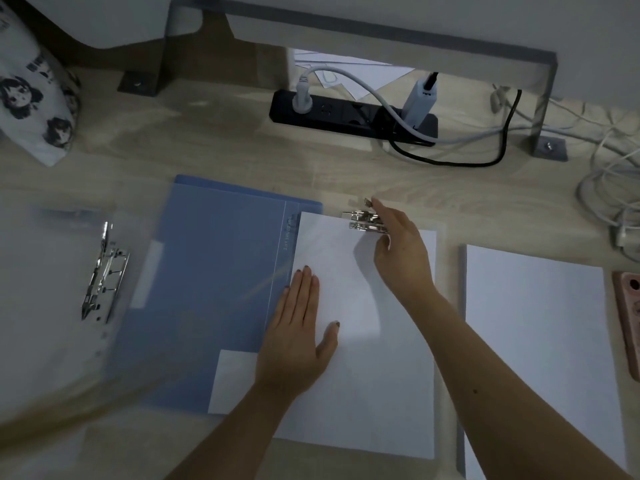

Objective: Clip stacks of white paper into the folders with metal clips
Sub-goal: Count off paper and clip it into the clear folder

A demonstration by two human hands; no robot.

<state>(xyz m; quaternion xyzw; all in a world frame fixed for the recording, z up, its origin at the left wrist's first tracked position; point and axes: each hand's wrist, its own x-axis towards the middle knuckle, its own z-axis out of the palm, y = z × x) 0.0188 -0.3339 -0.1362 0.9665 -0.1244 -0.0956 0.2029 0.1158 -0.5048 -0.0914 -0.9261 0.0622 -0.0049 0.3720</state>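
A blue folder (214, 282) lies open on the desk, its cover spread to the left. A stack of white paper (367, 375) rests on its right half. My left hand (298, 334) lies flat on the paper's left edge, fingers together. My right hand (398, 244) is at the paper's top edge, its fingers on the metal clip (363, 221), whose lever stands raised. A second, clear folder (45, 289) lies open at the far left with its own metal clip (104, 271). Another stack of white paper (533, 341) sits to the right.
A black power strip (346, 114) with plugs and cables sits at the back of the desk. Tangled white cables (609, 188) lie at the right edge. A pink object (628, 306) lies beside the right paper stack. A printed cloth bag (34, 98) is at the back left.
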